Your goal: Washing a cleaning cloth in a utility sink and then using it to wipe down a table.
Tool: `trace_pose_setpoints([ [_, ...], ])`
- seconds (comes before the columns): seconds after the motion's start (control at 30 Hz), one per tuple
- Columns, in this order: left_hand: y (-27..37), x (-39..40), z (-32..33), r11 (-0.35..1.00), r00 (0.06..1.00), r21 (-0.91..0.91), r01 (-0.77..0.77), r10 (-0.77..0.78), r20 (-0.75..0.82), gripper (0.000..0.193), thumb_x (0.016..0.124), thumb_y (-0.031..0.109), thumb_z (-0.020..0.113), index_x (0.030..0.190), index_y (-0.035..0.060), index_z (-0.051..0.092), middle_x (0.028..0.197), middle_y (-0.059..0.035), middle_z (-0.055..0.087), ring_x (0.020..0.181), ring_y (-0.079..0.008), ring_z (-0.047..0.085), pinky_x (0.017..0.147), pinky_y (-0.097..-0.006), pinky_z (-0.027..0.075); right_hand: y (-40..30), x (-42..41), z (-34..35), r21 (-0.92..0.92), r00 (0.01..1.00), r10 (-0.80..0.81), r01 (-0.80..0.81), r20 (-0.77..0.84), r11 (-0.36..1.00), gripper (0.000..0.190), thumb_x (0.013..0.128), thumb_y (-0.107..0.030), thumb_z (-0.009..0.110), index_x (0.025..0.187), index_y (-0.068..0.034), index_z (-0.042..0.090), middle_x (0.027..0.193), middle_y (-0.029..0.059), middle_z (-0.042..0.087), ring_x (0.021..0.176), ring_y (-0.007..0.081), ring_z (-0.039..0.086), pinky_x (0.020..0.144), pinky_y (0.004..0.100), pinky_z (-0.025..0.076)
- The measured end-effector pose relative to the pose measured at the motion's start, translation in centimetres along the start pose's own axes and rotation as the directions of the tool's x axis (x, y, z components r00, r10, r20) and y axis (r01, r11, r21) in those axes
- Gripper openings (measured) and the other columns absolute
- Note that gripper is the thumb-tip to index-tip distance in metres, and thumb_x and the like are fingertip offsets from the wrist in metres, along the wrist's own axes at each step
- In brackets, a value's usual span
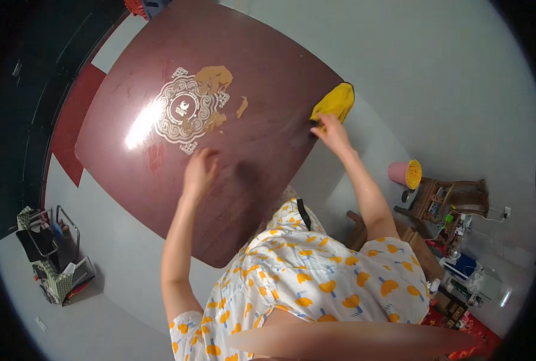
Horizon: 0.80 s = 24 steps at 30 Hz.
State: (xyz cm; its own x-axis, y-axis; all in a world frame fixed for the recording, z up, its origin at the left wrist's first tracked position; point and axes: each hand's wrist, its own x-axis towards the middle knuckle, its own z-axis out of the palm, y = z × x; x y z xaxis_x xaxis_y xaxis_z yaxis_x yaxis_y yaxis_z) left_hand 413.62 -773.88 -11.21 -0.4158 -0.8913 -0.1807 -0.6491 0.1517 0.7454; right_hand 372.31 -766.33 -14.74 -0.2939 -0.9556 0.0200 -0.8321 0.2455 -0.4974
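A dark red table (pixel 245 49) with a white ornamental pattern (pixel 183 107) at its middle spreads before me. Tan patches (pixel 213 77) with ragged edges lie over part of the pattern. A smaller tan scrap (pixel 242 107) sits to their right. At the table's right corner is a bunched yellow cloth (pixel 335 101), and the fingers of my right hand (pixel 333 133) grip its near edge. My left hand (pixel 200 169) is over the table just below the pattern, fingers loosely bent and apart, holding nothing. Whether it touches the tabletop cannot be seen.
A pink bucket (pixel 398 173) with a yellow lining stands on the floor at right, beside a wooden chair (pixel 462 195). Behind my right arm is a cluttered area with a white fan (pixel 475 282). Metal-framed folding chairs (pixel 42 243) stand at far left.
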Motion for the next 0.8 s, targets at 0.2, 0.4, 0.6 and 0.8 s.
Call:
trace_pose_setpoints([
  [0.2, -13.3, 2.8, -4.9, 0.882, 0.925, 0.296, 0.366, -0.31, -0.22, 0.039, 0.089, 0.022, 0.063, 0.125, 0.011, 0.058, 0.124, -0.0207, 0.055, 0.114, -0.0389, 0.055, 0.094, -0.0433, 0.046, 9.4, 5.6, 7.8, -0.176, 0.91, 0.192, -0.271, -0.368, 0.946, 0.057, 0.093, -0.031, 0.059, 0.14, -0.006, 0.042, 0.136, 0.0243, 0.042, 0.124, 0.0396, 0.044, 0.101, 0.0462, 0.04],
  [0.4, -24.4, 1.5, -7.7, 0.521, 0.769, 0.588, 0.619, -0.555, -0.318, 0.058, 0.096, 0.049, 0.046, 0.149, 0.0271, 0.032, 0.136, -0.0293, 0.043, 0.123, -0.0498, 0.044, 0.1, -0.0514, 0.042, 11.5, 11.8, 12.7, -0.216, 0.746, 0.451, -0.605, -0.49, 0.767, 0.07, 0.097, -0.043, 0.046, 0.15, -0.003, 0.024, 0.151, 0.0301, 0.022, 0.141, 0.0441, 0.022, 0.114, 0.0505, 0.025],
  [0.6, -25.5, 1.0, -7.7, 0.571, 0.759, 0.553, 0.607, -0.622, -0.192, 0.062, 0.097, 0.052, 0.043, 0.152, 0.0302, 0.025, 0.138, -0.0332, 0.038, 0.13, -0.0503, 0.036, 0.105, -0.0494, 0.038, 8.6, 25.6, 14.1, -0.418, 0.908, 0.208, -0.358, -0.363, 0.835, 0.068, 0.097, -0.048, 0.043, 0.148, -0.005, 0.031, 0.153, 0.0239, 0.027, 0.144, 0.0395, 0.019, 0.118, 0.0501, 0.014],
  [0.8, -23.2, 1.7, -7.4, 0.553, 0.742, 0.539, 0.635, -0.631, -0.227, 0.061, 0.096, 0.047, 0.048, 0.151, 0.0284, 0.028, 0.142, -0.0355, 0.034, 0.133, -0.0496, 0.034, 0.106, -0.0477, 0.038, -4.8, 26.0, 19.9, -0.29, 0.809, -0.53, 0.586, 0.253, 0.757, 0.064, 0.093, -0.045, 0.048, 0.151, -0.023, 0.03, 0.158, 0.0147, 0.02, 0.145, 0.0332, 0.021, 0.118, 0.0494, 0.018],
])
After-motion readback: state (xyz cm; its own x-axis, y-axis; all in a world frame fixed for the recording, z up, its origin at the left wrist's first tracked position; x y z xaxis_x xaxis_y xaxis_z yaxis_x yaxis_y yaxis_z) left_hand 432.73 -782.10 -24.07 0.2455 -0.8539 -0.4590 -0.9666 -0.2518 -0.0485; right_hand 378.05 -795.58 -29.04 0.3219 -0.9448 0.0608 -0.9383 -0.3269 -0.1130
